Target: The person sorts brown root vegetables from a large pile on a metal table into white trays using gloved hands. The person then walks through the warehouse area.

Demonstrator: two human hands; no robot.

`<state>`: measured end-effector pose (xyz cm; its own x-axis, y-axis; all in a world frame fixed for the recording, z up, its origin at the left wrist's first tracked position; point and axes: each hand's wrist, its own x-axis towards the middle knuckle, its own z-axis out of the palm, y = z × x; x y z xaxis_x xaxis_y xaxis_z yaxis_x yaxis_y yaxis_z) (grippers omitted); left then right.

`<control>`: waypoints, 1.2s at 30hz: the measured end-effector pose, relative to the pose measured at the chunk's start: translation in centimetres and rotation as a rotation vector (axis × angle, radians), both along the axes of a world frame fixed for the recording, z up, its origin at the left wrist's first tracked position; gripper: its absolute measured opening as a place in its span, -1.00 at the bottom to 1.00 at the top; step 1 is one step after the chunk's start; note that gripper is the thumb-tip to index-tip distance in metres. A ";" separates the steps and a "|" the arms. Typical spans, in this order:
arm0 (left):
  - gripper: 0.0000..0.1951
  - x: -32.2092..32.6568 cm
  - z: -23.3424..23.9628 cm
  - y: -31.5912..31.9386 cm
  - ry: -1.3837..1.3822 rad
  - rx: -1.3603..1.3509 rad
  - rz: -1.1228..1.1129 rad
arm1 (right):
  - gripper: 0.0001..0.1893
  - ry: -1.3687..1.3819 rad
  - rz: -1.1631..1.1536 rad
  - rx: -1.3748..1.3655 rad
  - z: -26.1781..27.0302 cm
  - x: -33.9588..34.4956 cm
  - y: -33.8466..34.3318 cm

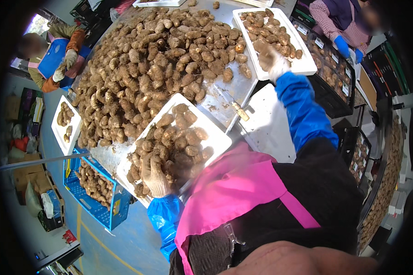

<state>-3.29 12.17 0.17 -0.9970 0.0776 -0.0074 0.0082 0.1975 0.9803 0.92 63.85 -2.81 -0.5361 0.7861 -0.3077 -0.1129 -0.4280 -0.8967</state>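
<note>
My left hand (155, 175), in a soiled knit glove and blue sleeve cover, rests on the small brown taro corms (168, 146) in a white foam tray (217, 135) right before me. Its fingertips touch the corms, but whether they grip one is hidden. Stretched out to the upper right, my right hand (273, 62) is blurred, over the near part of a second white foam tray (304, 63). That tray also holds taro corms (265, 27). The blur hides whether anything is in this hand. Between the trays lies a knife (239, 110) with a wooden handle.
A large heap of unsorted taro (151, 68) covers the metal table (223, 92). Left stand a small foam tray (70, 132) and a blue crate of taro (96, 192). Black crates (330, 82) with labelled packs stand right. Two people (55, 58) work across the table.
</note>
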 end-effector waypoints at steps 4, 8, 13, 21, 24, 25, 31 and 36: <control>-0.75 0.9 0.6 -0.9 0.043 0.004 0.042 | -0.38 -0.006 -0.107 0.234 1.1 -4.2 8.7; -0.69 1.4 0.6 -2.9 0.057 -0.193 0.100 | -0.27 -0.019 0.267 0.400 1.8 -6.4 6.2; -0.69 2.0 0.0 -4.5 -0.154 0.091 0.210 | -0.47 -0.028 0.720 0.275 0.7 -6.7 -8.2; -0.71 3.2 -0.4 -6.0 -0.225 0.124 0.239 | -0.31 -0.419 1.117 1.266 -4.3 -2.2 -23.5; -0.70 3.6 -0.9 -6.4 -0.269 0.149 0.234 | -0.17 -0.552 1.119 1.696 -5.1 -0.5 -25.5; -0.70 3.6 -1.0 -6.4 -0.298 0.162 0.236 | -0.14 -0.555 1.140 1.738 -5.1 -0.3 -25.7; -0.69 3.5 -0.4 -4.6 -0.315 0.205 0.016 | -0.29 -0.420 1.044 1.141 -3.5 -0.7 -25.9; -0.63 3.4 -0.2 -1.8 -0.447 0.335 -0.274 | -0.38 0.054 1.112 0.696 -0.7 -0.3 -29.3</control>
